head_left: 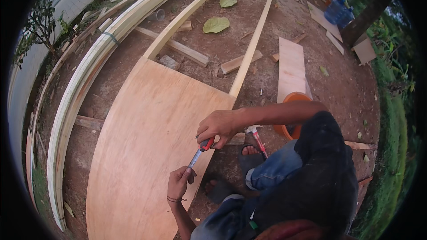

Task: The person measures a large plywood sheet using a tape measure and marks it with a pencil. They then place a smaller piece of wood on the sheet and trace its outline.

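A large sheet of plywood (138, 133) lies under both hands. My right hand (221, 126) is closed around a red and black tape measure (207, 144) over the sheet's near edge. Its pale blade (194, 158) runs out a short way to my left hand (180, 183), whose thumb and fingers pinch it. A thin dark thing pokes out by the right fingertips, too small to name. The left wrist wears a dark cord bracelet (176, 199). By my foot, a hammer (258, 141) with a red handle stands head up.
Two long wooden battens (252, 46) reach beyond the sheet. A tied bundle of lumber (82, 89) lies at the left. An orange bucket (297, 97) sits beside my right arm, near a plywood strip (291, 64). Blue water jugs (338, 13) stand by a tree.
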Tool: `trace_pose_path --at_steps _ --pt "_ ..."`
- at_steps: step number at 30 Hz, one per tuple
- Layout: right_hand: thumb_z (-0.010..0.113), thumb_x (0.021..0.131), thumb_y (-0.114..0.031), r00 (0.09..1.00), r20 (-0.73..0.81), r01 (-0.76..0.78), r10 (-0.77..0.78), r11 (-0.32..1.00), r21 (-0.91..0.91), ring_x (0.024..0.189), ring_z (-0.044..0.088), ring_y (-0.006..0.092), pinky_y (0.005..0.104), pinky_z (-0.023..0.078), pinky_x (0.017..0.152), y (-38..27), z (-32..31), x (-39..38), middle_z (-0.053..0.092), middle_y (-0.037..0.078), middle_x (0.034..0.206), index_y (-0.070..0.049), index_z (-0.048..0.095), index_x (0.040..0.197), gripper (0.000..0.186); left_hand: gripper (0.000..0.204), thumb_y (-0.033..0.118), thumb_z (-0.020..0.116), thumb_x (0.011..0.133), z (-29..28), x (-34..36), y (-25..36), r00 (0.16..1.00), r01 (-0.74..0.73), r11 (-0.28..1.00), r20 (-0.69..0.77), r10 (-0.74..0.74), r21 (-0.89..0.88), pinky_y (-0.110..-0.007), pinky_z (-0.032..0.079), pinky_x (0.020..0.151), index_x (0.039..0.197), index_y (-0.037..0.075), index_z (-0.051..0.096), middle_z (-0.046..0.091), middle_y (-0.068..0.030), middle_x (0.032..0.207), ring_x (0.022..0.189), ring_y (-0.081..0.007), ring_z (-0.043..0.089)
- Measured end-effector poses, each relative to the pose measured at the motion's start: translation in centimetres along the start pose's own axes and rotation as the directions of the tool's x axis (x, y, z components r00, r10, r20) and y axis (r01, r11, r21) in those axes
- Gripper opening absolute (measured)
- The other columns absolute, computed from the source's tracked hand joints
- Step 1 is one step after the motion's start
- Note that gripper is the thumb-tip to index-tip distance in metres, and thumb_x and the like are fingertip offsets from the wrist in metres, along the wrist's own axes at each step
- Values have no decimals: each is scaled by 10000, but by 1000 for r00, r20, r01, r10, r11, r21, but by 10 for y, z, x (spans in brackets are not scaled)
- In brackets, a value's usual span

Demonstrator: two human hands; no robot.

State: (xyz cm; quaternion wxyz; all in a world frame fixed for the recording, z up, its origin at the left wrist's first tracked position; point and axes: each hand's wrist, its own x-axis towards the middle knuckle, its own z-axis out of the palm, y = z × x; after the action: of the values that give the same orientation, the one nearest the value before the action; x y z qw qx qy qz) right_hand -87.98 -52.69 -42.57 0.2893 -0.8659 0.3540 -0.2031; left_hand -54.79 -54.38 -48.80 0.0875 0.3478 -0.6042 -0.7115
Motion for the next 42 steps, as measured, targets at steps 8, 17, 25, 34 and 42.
trace_pose_path --at_steps 8,17,25,34,42 --pt "792 735 -242 994 93 54 -49 997 -53 948 668 315 461 557 754 -19 23 16 661 83 951 -101 661 1072 388 336 240 554 1075 39 17 8 999 -19 1000 -38 20 23 -278 397 581 872 5 681 514 10 631 616 -84 482" --pt "831 710 -268 990 16 143 -142 988 -50 931 666 282 424 570 722 -35 36 18 636 65 980 -96 633 1099 469 756 669 310 1071 54 38 -3 923 -333 505 -385 2 -796 -390 545 868 1358 5 528 660 -174 1198 1022 -272 660" --pt "813 734 -281 1000 -15 27 -26 999 45 937 682 305 456 571 742 -56 52 14 650 75 964 -116 655 1094 427 635 563 419 1071 51 47 -8 935 -344 523 -338 111 -780 -423 543 944 1283 -12 583 662 -172 1184 1109 -311 634" --pt "821 742 -304 995 3 -102 102 993 -66 931 681 306 443 567 731 -56 31 5 645 80 974 -99 652 1118 460 554 525 491 1063 42 11 -12 993 -91 817 -109 35 -569 -357 582 761 1179 -1 621 681 -116 1086 1012 -215 666" --pt "814 741 -311 999 49 -16 20 997 -75 926 682 318 450 572 722 -53 46 14 642 93 954 -86 647 1116 469 367 390 560 1072 73 34 -35 880 -222 618 -428 -206 -754 -288 469 714 918 63 623 619 -23 806 771 -124 597"
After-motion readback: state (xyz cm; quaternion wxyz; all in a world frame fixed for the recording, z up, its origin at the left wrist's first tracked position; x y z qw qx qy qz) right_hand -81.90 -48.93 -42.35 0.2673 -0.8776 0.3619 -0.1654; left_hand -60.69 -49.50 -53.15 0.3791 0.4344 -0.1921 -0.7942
